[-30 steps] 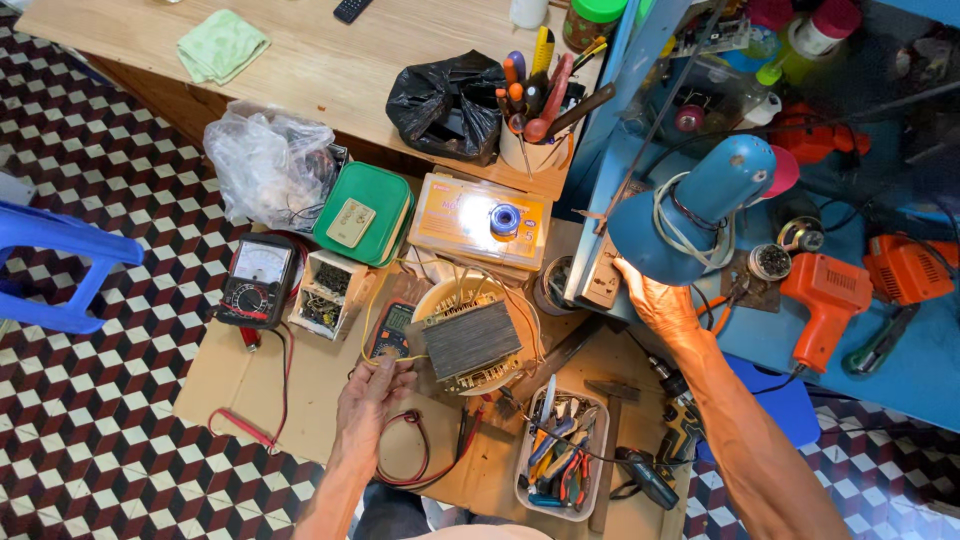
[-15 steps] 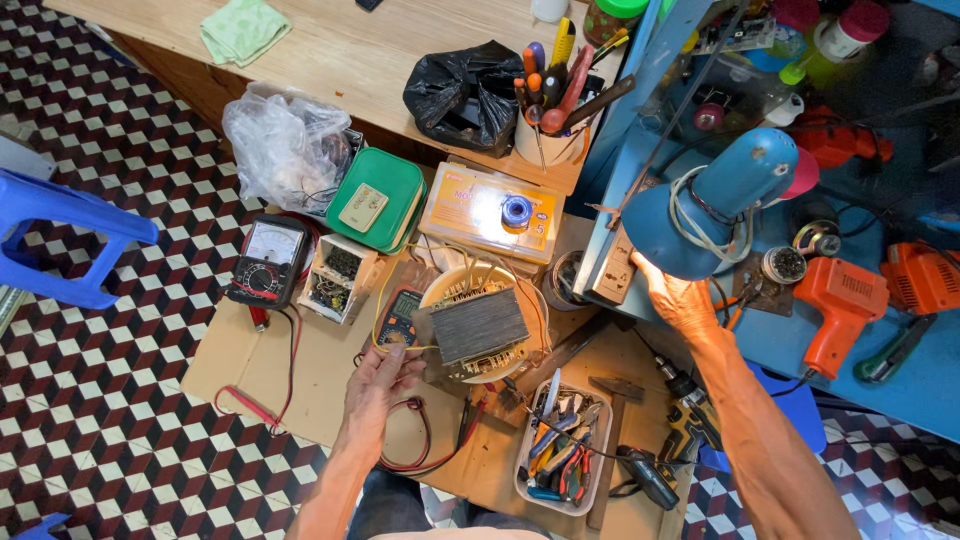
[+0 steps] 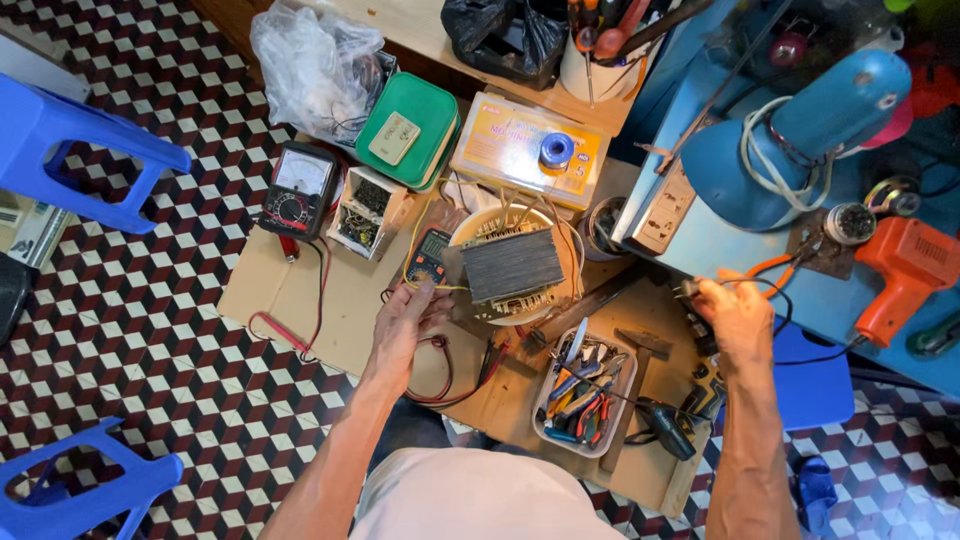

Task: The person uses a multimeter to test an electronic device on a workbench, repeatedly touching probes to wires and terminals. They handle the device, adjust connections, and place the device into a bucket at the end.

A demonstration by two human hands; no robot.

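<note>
Down on the cardboard sheet (image 3: 300,300) spread over the patterned tile floor (image 3: 130,340), the head view shows the left hand (image 3: 405,320) resting beside a small digital multimeter (image 3: 430,255), its fingers (image 3: 420,292) curled loosely toward a thin yellowish wire (image 3: 440,288) at the meter's lower edge; whether they actually pinch that wire cannot be told. Just right of the meter sits a wound coil assembly with a grey laminated block (image 3: 513,265) inside a pale round rim. Red and black test leads (image 3: 440,375) loop under the left wrist. The right hand (image 3: 730,320) is well apart, over at the edge of the blue tabletop (image 3: 830,300), its fingers (image 3: 712,292) closed around a dark, slim tool with a black cord (image 3: 690,290) trailing from it. Near that hand lie orange-handled pliers (image 3: 770,268) and an orange heat gun (image 3: 900,270). An analog meter (image 3: 297,188), a green box (image 3: 410,130), a white tray of hand tools (image 3: 580,390) and a blue lamp (image 3: 800,130) lie about, with blue plastic stools (image 3: 80,150) to the left.
</note>
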